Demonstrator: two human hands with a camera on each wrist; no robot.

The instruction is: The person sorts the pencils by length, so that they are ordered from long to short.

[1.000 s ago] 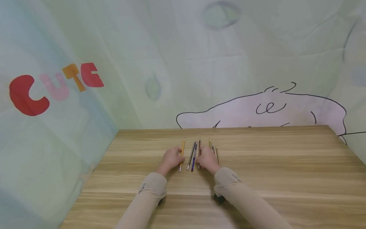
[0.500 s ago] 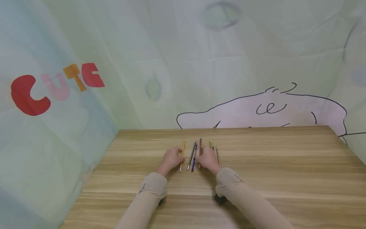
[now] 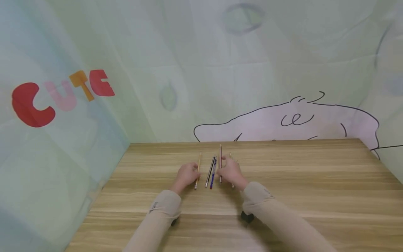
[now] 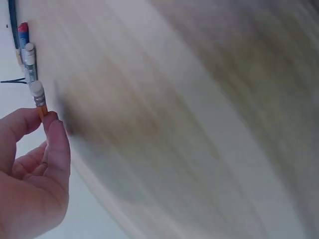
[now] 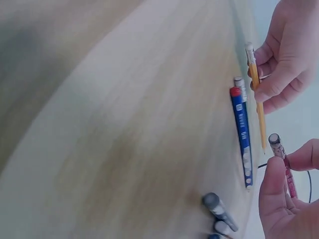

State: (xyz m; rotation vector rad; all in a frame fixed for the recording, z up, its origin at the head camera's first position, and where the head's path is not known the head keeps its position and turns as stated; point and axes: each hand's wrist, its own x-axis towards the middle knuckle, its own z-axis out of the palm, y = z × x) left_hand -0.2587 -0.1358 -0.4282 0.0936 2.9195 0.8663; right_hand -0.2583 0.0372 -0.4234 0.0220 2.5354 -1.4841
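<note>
My left hand [image 3: 188, 174] pinches a yellow pencil [image 3: 199, 161] between thumb and fingers; its white eraser [image 4: 37, 88] points toward me. With thumb and fingertips, my right hand [image 3: 231, 172] grips a dark red pencil [image 3: 220, 152], which looks raised over the table in the right wrist view. Between the hands lie a blue-patterned pencil [image 5: 242, 129] with a red end and a dark pencil [image 3: 209, 174] with a white eraser, side by side. Several more pencils [image 5: 213, 202] lie to the right, partly hidden by my right hand in the head view.
The wood-grain table [image 3: 308, 175] reaches to a printed cloth backdrop [image 3: 176, 70] at the back and left. Dark wrist devices [image 3: 247, 217] show under the beige sleeves [image 3: 277, 210].
The dark red pencil has moved up and away from me in my right hand, uncovering more of the pencils beneath. My left hand has shifted slightly left with the yellow pencil.
</note>
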